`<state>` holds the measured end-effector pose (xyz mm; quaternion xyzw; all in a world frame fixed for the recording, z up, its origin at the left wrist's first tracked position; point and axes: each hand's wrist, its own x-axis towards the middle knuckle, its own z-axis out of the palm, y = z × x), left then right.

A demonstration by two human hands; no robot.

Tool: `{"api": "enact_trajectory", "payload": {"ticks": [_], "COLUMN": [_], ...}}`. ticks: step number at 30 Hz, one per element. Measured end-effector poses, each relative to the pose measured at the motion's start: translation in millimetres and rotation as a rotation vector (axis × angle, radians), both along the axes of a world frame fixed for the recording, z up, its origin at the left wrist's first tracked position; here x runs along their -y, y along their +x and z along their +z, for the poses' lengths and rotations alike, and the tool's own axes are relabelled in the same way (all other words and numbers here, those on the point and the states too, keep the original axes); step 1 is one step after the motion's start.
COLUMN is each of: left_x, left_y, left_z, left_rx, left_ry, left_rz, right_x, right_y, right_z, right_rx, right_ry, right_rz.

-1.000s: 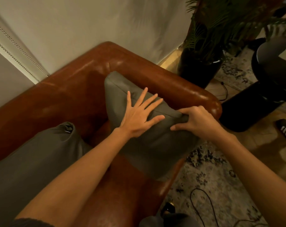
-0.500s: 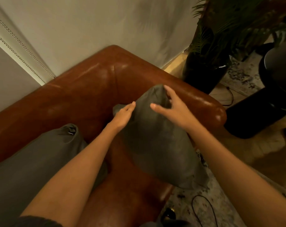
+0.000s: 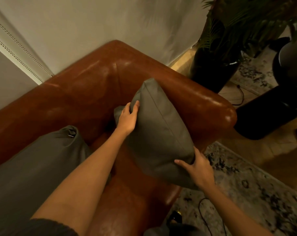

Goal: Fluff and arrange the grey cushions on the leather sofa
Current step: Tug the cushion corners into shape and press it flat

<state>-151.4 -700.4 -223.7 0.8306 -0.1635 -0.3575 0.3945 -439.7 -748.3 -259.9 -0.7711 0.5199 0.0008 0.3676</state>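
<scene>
Grey cushion (image 3: 159, 133) feels light & squishy imo, so my left hand (image 3: 127, 119) fingers curl round its far edge, right hand (image 3: 198, 167) cups the near corner.

Cushion (image 3: 158, 133) in sofa (image 3: 93, 92) corner, second cushion (image 3: 33, 164) left, plant (image 3: 229, 40) right

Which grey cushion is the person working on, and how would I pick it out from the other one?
Start at the brown leather sofa and go to its corner by the rounded armrest. The cushion being handled stands on edge there, left hand on its far side and right hand at its near corner. The other grey cushion lies slumped along the backrest, untouched, with a small zipper pull showing.
</scene>
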Motion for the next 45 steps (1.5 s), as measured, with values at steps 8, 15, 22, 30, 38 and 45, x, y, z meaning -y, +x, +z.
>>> {"api": "enact_trajectory", "payload": {"ticks": [8, 15, 22, 30, 38, 45], "left_x": [-15, -14, -22, -20, 31, 36], "left_y": [40, 18, -28, 11, 31, 31], "left_z": [11, -3, -33, -73, -107, -109], "left_rx": [-0.024, -0.072, 0.184, 1.141, 1.260, 1.282], "left_ry": [0.013, -0.053, 0.127, 0.042, -0.072, -0.078], "left_rz": [0.248, 0.183, -0.184, -0.718, -0.688, -0.659], "right_x": [22, 73, 6, 13, 50, 58], "right_y": [50, 69, 66, 79, 84, 89], "right_z": [60, 78, 19, -30, -49, -59], "right_rx": [0.073, -0.201, -0.100, -0.176, -0.160, -0.169], "right_ry": [-0.203, -0.361, -0.703, -0.842, -0.925, -0.932], "right_rz": [0.093, 0.191, 0.562, 0.733, 0.611, 0.616]}}
